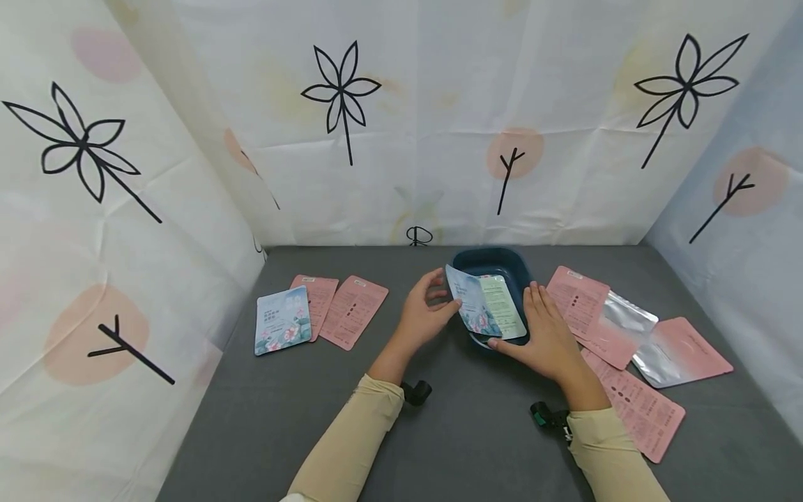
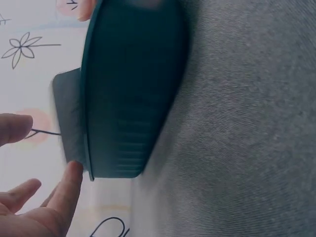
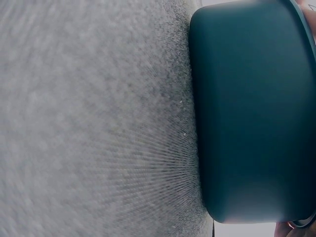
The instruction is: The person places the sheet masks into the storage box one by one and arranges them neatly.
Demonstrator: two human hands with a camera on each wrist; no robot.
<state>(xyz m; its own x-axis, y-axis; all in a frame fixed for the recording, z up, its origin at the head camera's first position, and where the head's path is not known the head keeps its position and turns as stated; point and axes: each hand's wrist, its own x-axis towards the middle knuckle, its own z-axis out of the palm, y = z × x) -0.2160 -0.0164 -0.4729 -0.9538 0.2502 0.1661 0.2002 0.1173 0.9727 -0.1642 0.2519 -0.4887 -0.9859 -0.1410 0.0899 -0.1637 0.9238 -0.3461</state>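
Note:
In the head view a dark teal plastic basin [image 1: 492, 256] stands between the two hands. A light-blue floral sachet [image 1: 473, 303] leans in it, its left side rising past the rim, beside a pale-green printed sachet [image 1: 503, 307]. My left hand [image 1: 422, 310] is at the blue sachet's left edge with fingers spread; in the left wrist view a fingertip [image 2: 75, 170] meets the lower corner of the upright sachet [image 2: 69, 118], while the thumb stands apart. My right hand [image 1: 548, 335] rests along the basin's right rim, fingers straight, thumb at the near rim.
To the left, a blue floral sachet [image 1: 282, 321] overlaps a pink sachet [image 1: 318, 296], with another pink sachet [image 1: 353, 312] beside them. Several pink and silver sachets [image 1: 684, 352] lie overlapping on the right. Printed cloth walls [image 1: 414, 104] enclose the grey table [image 1: 470, 439].

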